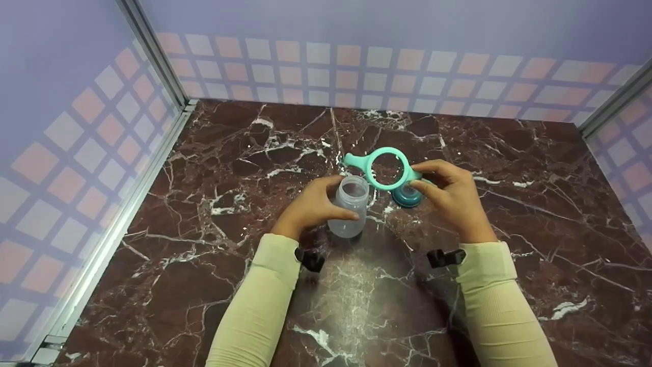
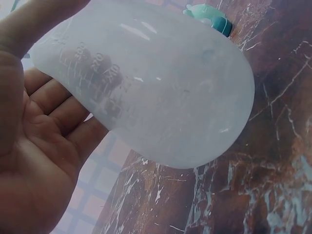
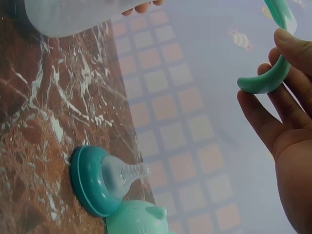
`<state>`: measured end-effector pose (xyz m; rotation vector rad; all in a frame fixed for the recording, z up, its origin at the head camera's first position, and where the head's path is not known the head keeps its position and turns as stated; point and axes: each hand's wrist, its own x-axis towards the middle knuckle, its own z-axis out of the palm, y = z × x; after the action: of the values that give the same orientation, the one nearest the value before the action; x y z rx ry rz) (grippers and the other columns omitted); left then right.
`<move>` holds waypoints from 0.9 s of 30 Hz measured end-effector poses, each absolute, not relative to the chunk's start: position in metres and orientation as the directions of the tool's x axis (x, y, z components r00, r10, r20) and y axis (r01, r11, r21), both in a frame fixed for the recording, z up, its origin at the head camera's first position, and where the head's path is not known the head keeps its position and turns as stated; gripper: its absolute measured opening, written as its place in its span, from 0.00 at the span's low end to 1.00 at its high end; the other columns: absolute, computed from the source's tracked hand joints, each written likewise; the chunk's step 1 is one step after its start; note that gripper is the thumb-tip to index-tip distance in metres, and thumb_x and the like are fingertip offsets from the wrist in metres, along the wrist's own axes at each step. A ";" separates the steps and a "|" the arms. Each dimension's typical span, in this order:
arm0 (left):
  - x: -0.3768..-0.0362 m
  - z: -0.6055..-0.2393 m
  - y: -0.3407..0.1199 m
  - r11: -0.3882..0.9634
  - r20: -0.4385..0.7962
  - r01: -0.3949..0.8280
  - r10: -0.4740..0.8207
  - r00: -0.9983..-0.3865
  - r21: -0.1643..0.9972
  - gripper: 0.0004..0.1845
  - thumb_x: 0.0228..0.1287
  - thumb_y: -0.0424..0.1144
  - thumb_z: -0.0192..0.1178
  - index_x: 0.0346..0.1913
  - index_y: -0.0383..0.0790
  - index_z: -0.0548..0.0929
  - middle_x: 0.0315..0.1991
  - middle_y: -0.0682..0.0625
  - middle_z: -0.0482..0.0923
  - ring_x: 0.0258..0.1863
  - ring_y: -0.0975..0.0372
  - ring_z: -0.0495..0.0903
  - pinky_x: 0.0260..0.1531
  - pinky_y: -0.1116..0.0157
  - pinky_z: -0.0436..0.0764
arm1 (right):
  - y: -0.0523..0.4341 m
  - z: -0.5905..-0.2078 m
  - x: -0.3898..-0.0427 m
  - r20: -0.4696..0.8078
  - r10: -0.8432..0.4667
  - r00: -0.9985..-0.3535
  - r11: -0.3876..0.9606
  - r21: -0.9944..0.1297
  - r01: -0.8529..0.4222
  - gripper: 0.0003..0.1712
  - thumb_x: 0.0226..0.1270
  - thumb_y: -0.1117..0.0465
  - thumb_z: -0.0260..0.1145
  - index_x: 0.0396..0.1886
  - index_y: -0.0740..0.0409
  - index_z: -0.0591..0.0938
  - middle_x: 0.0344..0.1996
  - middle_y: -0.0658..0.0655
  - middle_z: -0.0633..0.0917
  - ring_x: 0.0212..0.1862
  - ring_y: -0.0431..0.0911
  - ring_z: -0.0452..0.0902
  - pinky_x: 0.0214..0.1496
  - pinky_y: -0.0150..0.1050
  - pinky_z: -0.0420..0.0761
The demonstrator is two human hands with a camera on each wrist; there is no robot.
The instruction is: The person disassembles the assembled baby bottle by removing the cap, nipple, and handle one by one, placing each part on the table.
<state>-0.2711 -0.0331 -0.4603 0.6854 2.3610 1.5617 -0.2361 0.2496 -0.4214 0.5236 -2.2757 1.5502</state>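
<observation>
A translucent baby bottle [image 1: 348, 227] with an uncapped mouth is in my left hand [image 1: 313, 206], whose thumb and fingers wrap round its side. Measuring marks show on its wall in the left wrist view. My right hand [image 1: 451, 191] pinches one end of a mint-green bottle handle [image 1: 358, 161], a ring with two curved grips, held just right of the bottle's mouth. In the right wrist view, a clear nipple [image 3: 119, 175] in a teal collar [image 3: 87, 180] stands on the table beside a mint cap [image 3: 136, 219] with small ears. Whether the bottle's base touches the table I cannot tell.
The dark red marbled table [image 1: 204, 285] stretches out on all sides of the hands. Behind it rises a panel [image 1: 356, 76] with pink and white squares, with a similar one [image 1: 81, 127] on the left. Black wrist cameras [image 1: 310, 260] sit at both cuffs.
</observation>
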 end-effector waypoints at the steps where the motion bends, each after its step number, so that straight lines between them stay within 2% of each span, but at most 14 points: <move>1: -0.271 -0.460 -0.033 0.326 0.068 0.260 0.498 -0.865 0.909 0.41 0.34 0.50 0.81 0.58 0.48 0.79 0.48 0.56 0.83 0.49 0.63 0.80 0.58 0.60 0.76 | 0.251 -0.422 -0.236 0.471 -0.111 -0.875 0.342 -0.809 -0.478 0.15 0.54 0.69 0.73 0.43 0.61 0.86 0.39 0.47 0.87 0.44 0.40 0.84 0.48 0.32 0.84; 11: -0.271 -0.460 -0.034 0.305 0.085 0.267 0.501 -0.861 0.914 0.41 0.35 0.49 0.81 0.59 0.48 0.79 0.50 0.55 0.83 0.50 0.63 0.81 0.57 0.60 0.77 | 0.258 -0.427 -0.237 0.469 -0.094 -0.878 0.382 -0.798 -0.467 0.14 0.54 0.69 0.73 0.42 0.63 0.85 0.38 0.51 0.87 0.43 0.38 0.84 0.47 0.29 0.83; 19: -0.271 -0.459 -0.034 0.284 0.094 0.269 0.506 -0.857 0.920 0.41 0.36 0.48 0.81 0.60 0.49 0.79 0.50 0.55 0.83 0.50 0.63 0.81 0.57 0.60 0.77 | 0.262 -0.430 -0.237 0.430 -0.066 -0.900 0.437 -0.799 -0.414 0.14 0.55 0.66 0.73 0.42 0.64 0.84 0.37 0.47 0.86 0.42 0.35 0.83 0.41 0.26 0.83; 27: -0.270 -0.458 -0.034 0.288 0.095 0.271 0.504 -0.858 0.919 0.41 0.35 0.49 0.81 0.59 0.49 0.79 0.50 0.55 0.83 0.50 0.63 0.81 0.58 0.60 0.76 | 0.266 -0.433 -0.237 0.413 -0.037 -0.910 0.450 -0.806 -0.384 0.15 0.55 0.66 0.74 0.41 0.66 0.83 0.36 0.41 0.85 0.41 0.34 0.83 0.39 0.28 0.84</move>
<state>-0.2703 -0.0341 -0.4585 0.7173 2.3412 1.6042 -0.2374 0.2663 -0.4331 0.3590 -2.3700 1.4450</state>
